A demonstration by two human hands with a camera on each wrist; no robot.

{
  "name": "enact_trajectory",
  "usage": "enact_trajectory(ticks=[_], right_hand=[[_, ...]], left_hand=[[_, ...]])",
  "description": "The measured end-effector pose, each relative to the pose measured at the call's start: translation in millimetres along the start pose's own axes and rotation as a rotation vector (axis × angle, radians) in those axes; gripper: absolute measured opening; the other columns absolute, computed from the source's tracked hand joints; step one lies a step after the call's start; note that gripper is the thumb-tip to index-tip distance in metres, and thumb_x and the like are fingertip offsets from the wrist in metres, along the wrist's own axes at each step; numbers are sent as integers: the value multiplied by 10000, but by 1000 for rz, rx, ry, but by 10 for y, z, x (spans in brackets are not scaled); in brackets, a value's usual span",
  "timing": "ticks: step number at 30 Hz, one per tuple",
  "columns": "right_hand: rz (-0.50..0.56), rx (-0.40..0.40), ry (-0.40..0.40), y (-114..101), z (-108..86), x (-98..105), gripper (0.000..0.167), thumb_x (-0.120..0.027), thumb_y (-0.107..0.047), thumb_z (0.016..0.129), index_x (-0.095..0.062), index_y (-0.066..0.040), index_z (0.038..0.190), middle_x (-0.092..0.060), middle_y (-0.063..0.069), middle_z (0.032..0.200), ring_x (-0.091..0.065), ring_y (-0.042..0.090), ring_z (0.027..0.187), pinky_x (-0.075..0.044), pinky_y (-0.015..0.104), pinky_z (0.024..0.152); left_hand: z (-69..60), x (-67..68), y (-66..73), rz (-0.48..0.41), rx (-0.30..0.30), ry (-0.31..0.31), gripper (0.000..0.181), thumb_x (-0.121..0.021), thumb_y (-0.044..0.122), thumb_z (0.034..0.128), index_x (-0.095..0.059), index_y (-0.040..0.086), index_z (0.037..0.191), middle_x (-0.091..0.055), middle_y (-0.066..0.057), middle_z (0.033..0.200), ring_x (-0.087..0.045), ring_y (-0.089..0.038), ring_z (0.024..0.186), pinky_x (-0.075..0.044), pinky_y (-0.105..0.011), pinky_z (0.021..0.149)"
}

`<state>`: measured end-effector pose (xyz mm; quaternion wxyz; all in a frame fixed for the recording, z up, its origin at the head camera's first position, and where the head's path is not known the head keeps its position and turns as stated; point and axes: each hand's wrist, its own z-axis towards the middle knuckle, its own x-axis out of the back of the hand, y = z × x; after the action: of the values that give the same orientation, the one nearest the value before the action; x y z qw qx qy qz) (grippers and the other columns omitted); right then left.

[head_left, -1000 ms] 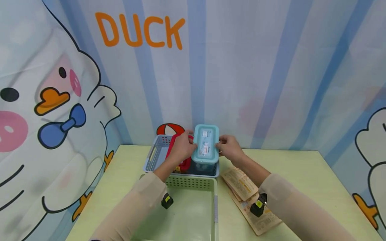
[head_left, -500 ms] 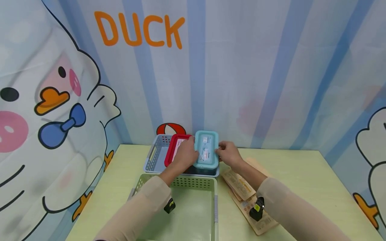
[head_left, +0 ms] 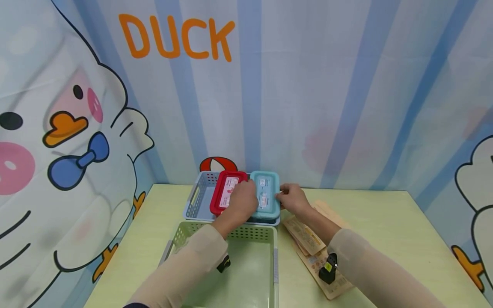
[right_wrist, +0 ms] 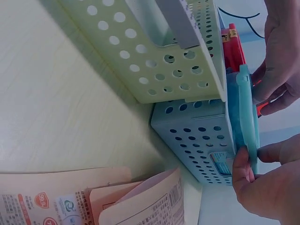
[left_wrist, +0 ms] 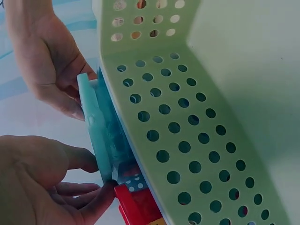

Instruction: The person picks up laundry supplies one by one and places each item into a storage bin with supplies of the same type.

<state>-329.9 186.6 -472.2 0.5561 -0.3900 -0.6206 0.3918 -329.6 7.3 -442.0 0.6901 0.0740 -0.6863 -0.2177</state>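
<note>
We see a teal-lidded box lower than a second ago, its body now down in the right end of a blue basket, beside a red-lidded box. It lies between both hands: the left hand pinches its left edge, next to the red lid, and the right hand pinches its right edge. Nearer us, a green basket rests on the pale surface, brown packets to its right.
</note>
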Motion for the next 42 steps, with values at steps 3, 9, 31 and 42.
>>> enact_trajectory(ticks=[3,9,31,42], right_hand=[[-10,2,-8,9,10,-1,401,-574,-54,1069,-555,124,1428,-659,217,1063,-696,236,835,-622,501,856],[-35,12,-51,-1,62,3,396,-581,-56,1075,-541,136,1419,-683,218,1045,-731,242,806,-625,515,850],[-302,78,-139,19,101,65,274,-588,-65,1080,-589,153,1245,-673,196,952,-754,347,811,-640,483,762],[-305,121,-139,-4,95,82,196,-593,-75,1081,-611,107,1153,-643,167,888,-748,383,806,-631,438,693]], left_hand=[[-6,-1,38,59,4,-10,589,-924,121,809,-607,2,1291,-658,-116,1088,-613,-269,1000,-622,-381,830],[-7,-11,75,154,-9,-6,620,-915,135,831,-608,-24,1345,-676,-155,1182,-615,-291,1053,-607,-403,926],[-4,-171,90,286,-44,-28,793,-937,173,807,-534,17,1473,-673,-173,1271,-622,-310,1114,-601,-417,955],[14,-142,89,308,-44,-28,869,-949,186,794,-500,42,1524,-661,-179,1298,-619,-319,1133,-602,-418,956]])
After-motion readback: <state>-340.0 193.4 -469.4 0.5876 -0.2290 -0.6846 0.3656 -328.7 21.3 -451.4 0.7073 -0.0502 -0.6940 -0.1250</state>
